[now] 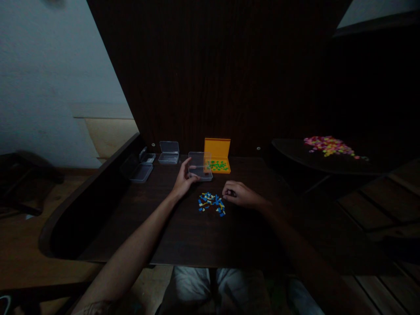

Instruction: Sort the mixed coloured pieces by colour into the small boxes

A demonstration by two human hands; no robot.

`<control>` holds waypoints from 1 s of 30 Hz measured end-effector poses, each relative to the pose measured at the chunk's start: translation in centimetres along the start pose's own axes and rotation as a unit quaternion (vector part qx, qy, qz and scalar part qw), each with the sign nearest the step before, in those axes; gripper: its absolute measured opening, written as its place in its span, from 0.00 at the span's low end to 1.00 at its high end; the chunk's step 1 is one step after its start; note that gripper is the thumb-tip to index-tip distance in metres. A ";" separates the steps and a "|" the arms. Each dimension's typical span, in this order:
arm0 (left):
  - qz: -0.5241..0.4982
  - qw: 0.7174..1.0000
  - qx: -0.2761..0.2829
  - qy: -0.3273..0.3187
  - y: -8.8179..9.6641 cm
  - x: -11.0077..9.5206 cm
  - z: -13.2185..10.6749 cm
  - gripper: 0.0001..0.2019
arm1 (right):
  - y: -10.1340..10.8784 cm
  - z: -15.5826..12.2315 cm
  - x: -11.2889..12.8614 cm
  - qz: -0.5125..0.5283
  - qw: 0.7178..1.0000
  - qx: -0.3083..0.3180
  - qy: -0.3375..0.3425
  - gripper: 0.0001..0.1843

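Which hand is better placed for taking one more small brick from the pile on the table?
Probably the right hand: it is just beside the brick pile, while the left hand holds the clear open box beyond the pile.

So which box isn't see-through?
The orange box with green pieces inside, behind and right of the clear box in the left hand; the other boxes look see-through.

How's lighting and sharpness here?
Head view: dim overall, pale grey-blue wall better lit than dark brown wooden desk; head view: bare right forearm fading into shadow; head view: small blue, white and yellow blocky pieces too small to judge focus.
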State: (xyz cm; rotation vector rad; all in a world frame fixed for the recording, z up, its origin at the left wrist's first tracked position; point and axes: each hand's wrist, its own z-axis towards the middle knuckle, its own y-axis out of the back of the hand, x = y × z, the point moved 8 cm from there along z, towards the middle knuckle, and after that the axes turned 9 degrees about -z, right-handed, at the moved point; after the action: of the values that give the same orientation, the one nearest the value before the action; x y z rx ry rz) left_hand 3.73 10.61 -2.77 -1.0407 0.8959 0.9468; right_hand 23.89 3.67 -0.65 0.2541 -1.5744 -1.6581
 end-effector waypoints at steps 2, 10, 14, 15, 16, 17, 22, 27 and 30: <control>0.002 1.000 0.001 -0.004 0.0 0.0 0.0 0.41 | 0.0 0.0 0.0 0.006 1.000 -0.007 -0.004 0.04; 0.014 1.000 0.006 0.005 0.0 0.1 0.0 0.42 | -0.6 0.1 0.6 0.019 1.000 0.013 0.008 0.12; 0.002 1.000 0.002 0.007 -0.1 0.1 0.0 0.42 | -0.5 0.1 1.0 0.026 0.999 0.019 0.017 0.10; 0.000 1.000 0.002 0.008 -0.1 0.0 0.0 0.42 | -0.4 0.1 1.0 0.027 0.999 0.021 0.016 0.10; -0.001 1.000 0.000 0.010 -0.1 0.0 -0.1 0.42 | -0.4 0.2 1.1 0.027 0.999 0.023 0.014 0.09; -0.002 1.000 -0.002 0.013 -0.2 0.0 -0.1 0.42 | -0.3 0.2 1.1 0.026 0.999 0.024 0.011 0.09; -0.005 1.000 -0.012 0.017 -0.2 -0.3 -0.2 0.43 | -0.2 0.2 1.2 0.017 1.000 0.022 0.007 0.09; -0.007 1.000 -0.010 0.012 -0.3 -0.3 -0.2 0.42 | -0.3 0.1 1.1 0.012 1.000 0.013 0.020 0.09; -0.003 1.000 -0.014 0.013 -0.2 -0.2 -0.1 0.42 | -0.4 0.0 1.2 0.012 0.999 0.017 0.029 0.08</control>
State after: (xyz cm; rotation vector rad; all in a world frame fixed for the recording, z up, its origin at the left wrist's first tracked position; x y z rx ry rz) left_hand 3.80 10.40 -2.57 -1.0814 0.9036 0.9445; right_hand 22.97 2.88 -0.52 0.2962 -1.5573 -1.5928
